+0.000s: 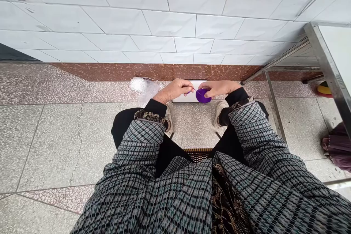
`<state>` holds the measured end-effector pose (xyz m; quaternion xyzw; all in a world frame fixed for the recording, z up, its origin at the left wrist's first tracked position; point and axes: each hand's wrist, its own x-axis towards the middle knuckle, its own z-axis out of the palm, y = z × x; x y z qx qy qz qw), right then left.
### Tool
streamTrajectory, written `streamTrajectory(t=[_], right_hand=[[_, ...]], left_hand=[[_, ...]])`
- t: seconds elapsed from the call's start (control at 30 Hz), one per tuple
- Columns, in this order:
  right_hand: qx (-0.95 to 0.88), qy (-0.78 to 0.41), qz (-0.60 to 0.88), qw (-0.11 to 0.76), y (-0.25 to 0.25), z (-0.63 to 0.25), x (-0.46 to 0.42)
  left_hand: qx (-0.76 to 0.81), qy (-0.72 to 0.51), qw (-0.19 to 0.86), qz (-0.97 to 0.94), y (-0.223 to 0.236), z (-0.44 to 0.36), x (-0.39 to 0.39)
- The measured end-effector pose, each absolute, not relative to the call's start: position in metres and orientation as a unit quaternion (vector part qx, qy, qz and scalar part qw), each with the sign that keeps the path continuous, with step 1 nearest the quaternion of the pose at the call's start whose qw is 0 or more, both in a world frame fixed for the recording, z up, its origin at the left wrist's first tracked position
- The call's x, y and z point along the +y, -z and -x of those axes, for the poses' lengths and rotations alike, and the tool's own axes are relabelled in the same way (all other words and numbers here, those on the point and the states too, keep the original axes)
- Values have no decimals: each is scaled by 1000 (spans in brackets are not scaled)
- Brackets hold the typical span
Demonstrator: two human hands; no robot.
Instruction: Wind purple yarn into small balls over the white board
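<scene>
A round ball of purple yarn (pixel 203 96) is gripped in my right hand (pixel 215 89), whose fingers curl over its upper right side. My left hand (pixel 178 89) pinches a purple strand (pixel 194 89) that runs across to the ball. A small bit of purple shows beneath the left fingertips, too small to make out fully. Both hands are held over a flat white board or box (pixel 181 98) with a dark edge, lying on the floor. Left of my left hand, a white yarn ball (pixel 138 85) rests by a clear plastic bag (pixel 149 92).
A white tiled wall (pixel 170 25) with a brown base strip rises in front. At right stands a metal-framed table (pixel 326 58), its legs near my right arm. A red, yellow and black object (pixel 325 89) and dark purple cloth (pixel 340 146) lie beyond. My shoes (pixel 219 113) flank the board.
</scene>
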<state>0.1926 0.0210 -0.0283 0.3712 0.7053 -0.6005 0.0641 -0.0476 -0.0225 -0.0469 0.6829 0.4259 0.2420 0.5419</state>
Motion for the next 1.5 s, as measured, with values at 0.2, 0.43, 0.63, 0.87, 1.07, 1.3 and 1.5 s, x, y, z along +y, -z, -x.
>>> streamTrajectory(t=[0.2,0.43,0.63,0.87,1.07,1.3,1.5], right_hand=[[661,704,-225,-130,17,-203,16],[572,738,-243,-263,21,-201,11],[541,770,-173,-289,29,-193,15],[385,712,-284,-514,24,-188,23],[252,669,-414,-564,28,-185,31],[88,740,-528,-407,97,-153,23],[80,745,-628,-208,164,-131,-8]], left_hand=[[435,-333,589,-594,52,48,-21],[539,-451,584,-407,60,46,-20],[548,-504,585,-322,56,51,-24],[536,-622,512,-253,61,59,-21],[515,-723,406,-215,68,71,-14],[526,-691,443,-221,73,58,-14],[567,-652,470,-180,91,39,-15]])
